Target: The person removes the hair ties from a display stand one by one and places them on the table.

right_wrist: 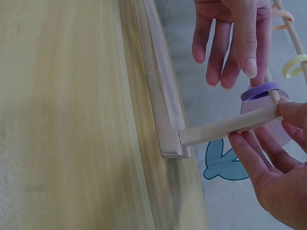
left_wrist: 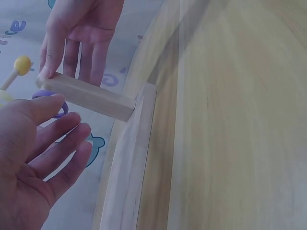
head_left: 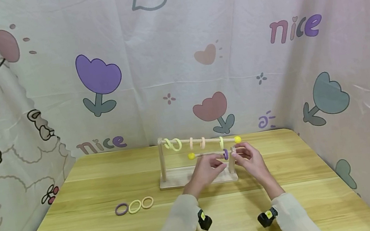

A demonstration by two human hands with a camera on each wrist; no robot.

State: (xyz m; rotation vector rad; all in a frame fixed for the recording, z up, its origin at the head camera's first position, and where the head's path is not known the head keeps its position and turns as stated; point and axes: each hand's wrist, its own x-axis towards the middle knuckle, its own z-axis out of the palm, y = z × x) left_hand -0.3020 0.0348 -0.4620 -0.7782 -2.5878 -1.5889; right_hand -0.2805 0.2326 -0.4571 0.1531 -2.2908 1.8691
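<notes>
Rack (head_left: 177, 180): post (head_left: 231, 164) at three o'clock is pinched by right hand (head_left: 252, 161), apparently for steadying; purple ring (right_wrist: 260, 90) is borne by rod (head_left: 206, 154) beside unclosed left hand (head_left: 206, 171).

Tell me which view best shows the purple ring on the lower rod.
The right wrist view: the purple ring is large there, the lower rod running through it. The head view shows it small, near the left hand; in the left wrist view that hand partly hides it.
</notes>
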